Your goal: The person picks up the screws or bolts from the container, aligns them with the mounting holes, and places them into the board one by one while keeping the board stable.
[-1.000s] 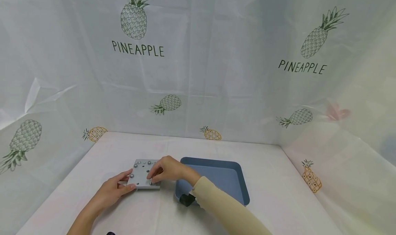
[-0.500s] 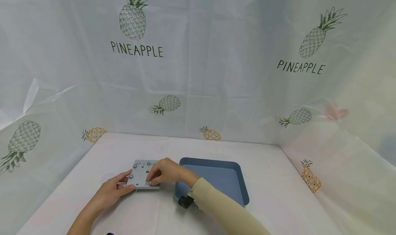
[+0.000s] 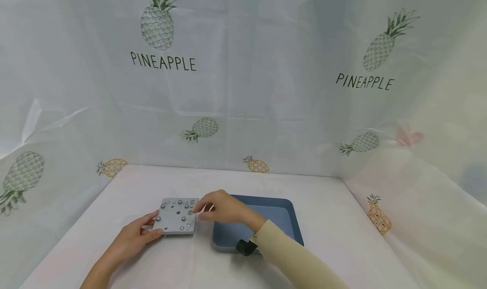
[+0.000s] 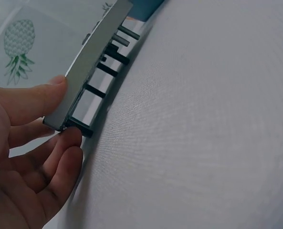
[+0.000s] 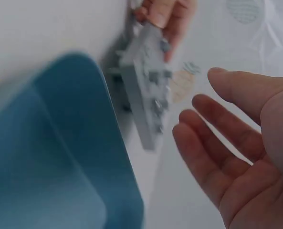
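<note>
A grey metal plate (image 3: pixel 173 223) with several round-headed bolts (image 3: pixel 184 219) in its top is on the left of the table in the head view. My left hand (image 3: pixel 133 237) grips its left edge, thumb at the near corner. From the left wrist, bolt shanks (image 4: pixel 107 70) stick out beneath the plate, and curled fingers (image 4: pixel 60 167) lie under its edge. My right hand (image 3: pixel 224 208) is just off the plate's right edge, over the tray's left side. In the right wrist view its fingers (image 5: pixel 198 152) are loosely bent, apart, and hold nothing.
A blue tray (image 3: pixel 283 202) stands right of the plate, close beside it, and its interior is partly hidden by my right arm. A black device (image 3: pixel 246 247) is worn at the right wrist. White pineapple-print sheeting (image 3: pixel 262 90) hangs behind and at both sides of the table.
My right hand has let go of the bolt it pinched near the plate's front and moved right, away from the plate. The left hand keeps its grip. The head view has shifted slightly.
</note>
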The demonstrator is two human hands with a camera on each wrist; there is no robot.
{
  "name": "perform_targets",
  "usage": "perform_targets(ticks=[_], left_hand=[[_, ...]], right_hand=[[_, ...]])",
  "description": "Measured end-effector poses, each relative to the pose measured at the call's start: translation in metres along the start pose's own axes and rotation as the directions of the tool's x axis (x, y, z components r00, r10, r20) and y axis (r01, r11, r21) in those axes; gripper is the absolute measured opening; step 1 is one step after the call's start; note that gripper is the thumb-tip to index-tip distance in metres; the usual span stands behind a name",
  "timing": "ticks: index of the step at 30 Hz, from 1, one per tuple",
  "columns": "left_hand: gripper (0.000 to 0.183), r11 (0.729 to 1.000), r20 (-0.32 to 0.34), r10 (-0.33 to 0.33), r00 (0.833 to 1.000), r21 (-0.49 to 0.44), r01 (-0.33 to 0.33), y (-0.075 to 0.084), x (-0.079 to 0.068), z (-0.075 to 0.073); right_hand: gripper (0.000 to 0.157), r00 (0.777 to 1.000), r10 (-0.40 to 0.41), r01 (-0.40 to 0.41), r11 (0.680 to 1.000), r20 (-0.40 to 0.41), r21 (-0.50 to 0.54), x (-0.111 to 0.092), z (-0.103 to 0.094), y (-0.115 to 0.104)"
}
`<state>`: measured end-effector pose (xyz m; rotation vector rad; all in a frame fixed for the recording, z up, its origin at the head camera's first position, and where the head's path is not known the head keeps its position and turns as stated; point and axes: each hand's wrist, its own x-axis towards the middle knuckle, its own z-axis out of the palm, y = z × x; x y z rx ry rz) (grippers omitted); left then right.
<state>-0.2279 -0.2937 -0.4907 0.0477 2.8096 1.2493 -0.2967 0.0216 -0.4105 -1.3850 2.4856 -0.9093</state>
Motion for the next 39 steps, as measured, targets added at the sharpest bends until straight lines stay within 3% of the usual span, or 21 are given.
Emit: perform_targets(ticks=[9, 14, 20, 27, 34, 39], left_hand=[[0.087, 0.997, -0.015, 0.037, 0.999, 0.066, -0.036, 0.0, -0.007, -0.009], [0.084, 0.984, -0.063, 0.147, 0.987, 0.113, -0.139, 0.009, -0.014, -0.023], [0.079, 0.938, -0.14, 0.295, 0.945, 0.23, -0.259, 0.022, -0.019, -0.045], [0.082, 0.887, -0.242, 0.387, 0.89, 0.362, -0.287, 0.032, -0.017, -0.074], [0.087, 0.798, -0.292, 0.497, 0.817, 0.523, -0.299, 0.036, -0.016, -0.1], [0.089, 0.741, -0.277, 0.519, 0.809, 0.616, -0.265, 0.037, -0.017, -0.109]], right_hand=[[0.032, 0.977, 0.073, -0.084, 0.995, -0.2, -0.048, -0.083, -0.052, 0.018], [0.042, 0.946, 0.131, -0.173, 0.978, -0.297, -0.12, -0.133, -0.074, 0.026], [0.05, 0.894, 0.188, -0.283, 0.941, -0.408, -0.188, -0.178, -0.09, 0.026], [0.056, 0.825, 0.229, -0.398, 0.884, -0.516, -0.245, -0.215, -0.097, 0.019], [0.067, 0.779, 0.24, -0.456, 0.851, -0.579, -0.262, -0.239, -0.098, 0.023], [0.076, 0.747, 0.24, -0.495, 0.824, -0.62, -0.277, -0.249, -0.095, 0.03]])
